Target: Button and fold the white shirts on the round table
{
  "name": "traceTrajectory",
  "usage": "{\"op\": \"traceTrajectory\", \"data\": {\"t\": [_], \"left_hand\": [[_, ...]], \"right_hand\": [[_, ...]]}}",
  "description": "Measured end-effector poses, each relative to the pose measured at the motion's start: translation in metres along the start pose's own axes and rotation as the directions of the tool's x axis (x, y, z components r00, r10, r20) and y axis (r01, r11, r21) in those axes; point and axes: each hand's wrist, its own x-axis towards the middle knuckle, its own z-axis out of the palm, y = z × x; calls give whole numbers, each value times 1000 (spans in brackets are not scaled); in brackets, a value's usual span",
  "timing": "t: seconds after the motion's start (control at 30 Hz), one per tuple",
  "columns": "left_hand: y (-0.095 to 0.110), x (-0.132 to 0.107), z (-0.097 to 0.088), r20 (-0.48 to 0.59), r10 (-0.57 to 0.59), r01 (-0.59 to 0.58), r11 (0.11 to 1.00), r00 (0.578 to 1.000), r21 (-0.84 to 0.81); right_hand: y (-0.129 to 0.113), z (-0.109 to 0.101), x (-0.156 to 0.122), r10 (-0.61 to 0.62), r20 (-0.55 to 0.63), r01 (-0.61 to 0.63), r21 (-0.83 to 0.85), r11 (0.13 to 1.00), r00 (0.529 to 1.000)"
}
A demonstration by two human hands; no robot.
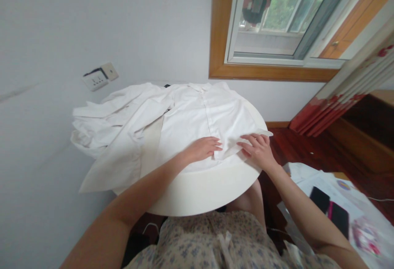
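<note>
A white button-front shirt [187, 117] lies spread on a round cream table [197, 193], its collar toward the wall. My left hand [205, 149] rests on the lower part of the shirt beside the front placket, fingers stretched out and flat on the cloth. To the right, my right hand [257, 149] has its thumb and fingers closed on the shirt near the hem, where the fabric is raised in a fold. A corner of cloth sticks out past that hand, over the table's edge.
More white clothing [113, 129] is heaped on the table's left side, partly hanging over. A wall socket [96, 79] is behind it. At lower right, two dark phones [320, 199] and papers lie on a covered surface [363, 203]. A window [277, 18] and curtain [338, 96] stand beyond.
</note>
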Motion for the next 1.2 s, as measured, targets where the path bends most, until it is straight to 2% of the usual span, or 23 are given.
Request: {"op": "traceTrajectory", "data": {"t": [0.1,0.2,0.37,0.47,0.53,0.6,0.7,0.83,0.9,1.0,1.07,1.13,1.2], "left_hand": [[-1,-5,6,-6,-21,21,999,1000,-42],[-2,-5,5,-25,-19,18,998,1000,-57],[-4,-3,4,-40,-4,2,999,999,-54],[-6,-3,5,-53,24,-26,999,998,-39],[-7,-4,6,-65,38,-40,999,997,-36],[-9,-4,6,-74,47,-50,998,996,-43],[-10,-4,5,-69,61,-64,997,996,-47],[-6,-5,4,-35,76,-77,997,996,-20],[0,-9,2,-26,67,-67,998,997,6],[13,-20,-1,-22,23,-22,998,999,59],[20,-30,-4,-26,-17,19,996,1000,86],[25,-40,-5,-5,-46,47,994,999,102],[28,-47,-6,40,-61,56,992,997,115]], "right_hand": [[8,-4,-6,177,-115,-183,-47,982,977],[20,0,-9,343,-199,-363,-71,929,918],[42,10,-26,593,-214,-613,-37,789,776],[53,8,-42,682,-237,-708,-44,704,692],[59,6,-53,716,-216,-740,-50,671,664],[64,3,-61,716,-159,-730,-55,681,680],[67,1,-68,673,-102,-680,-80,729,733],[63,-4,-69,655,-139,-670,-162,725,742],[56,-6,-63,605,-160,-625,-153,765,780],[38,-7,-44,423,-146,-436,-72,897,894],[20,-2,-25,279,-81,-279,8,960,957],[0,7,-4,199,12,-199,76,977,980],[-18,18,13,200,124,-211,86,974,972]]}}
